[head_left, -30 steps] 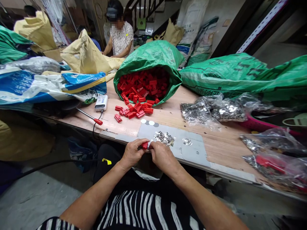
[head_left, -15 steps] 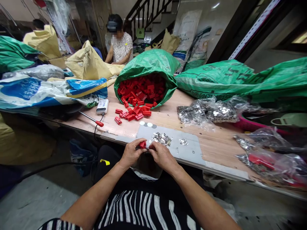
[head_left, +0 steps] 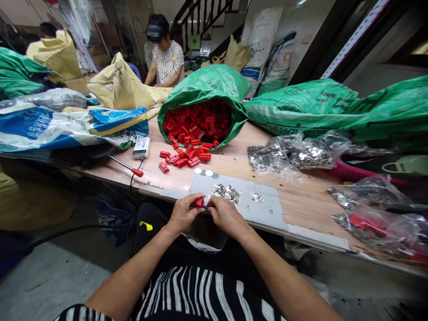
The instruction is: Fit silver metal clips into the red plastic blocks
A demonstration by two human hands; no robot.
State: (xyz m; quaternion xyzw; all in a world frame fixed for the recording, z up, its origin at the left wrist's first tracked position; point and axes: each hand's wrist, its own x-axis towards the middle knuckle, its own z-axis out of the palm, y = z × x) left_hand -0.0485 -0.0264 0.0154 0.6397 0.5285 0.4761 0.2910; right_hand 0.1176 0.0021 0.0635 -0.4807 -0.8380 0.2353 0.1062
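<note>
Near the table's front edge, my left hand [head_left: 183, 214] grips a small red plastic piece [head_left: 199, 202]. My right hand [head_left: 222, 215] is pinched close against the right side of that piece, on something small and dark that I cannot make out. Just beyond my hands, a pile of small shiny metal parts [head_left: 226, 192] lies on a grey mat [head_left: 267, 207], with a smaller pile [head_left: 257, 197] to its right. Loose red pieces [head_left: 187, 157] are spread before an open green sack [head_left: 207, 84] full of the same kind.
A red-handled screwdriver [head_left: 137, 172] and a white device [head_left: 141, 147] with a cable lie at left. Clear bags of metal parts [head_left: 287, 156] lie at right, near a pink basket [head_left: 354, 171]. Across the table sits a person [head_left: 167, 62]. More sacks line both sides.
The view has shifted slightly. Both hands stay together at the red piece, with hardly any visible movement.
</note>
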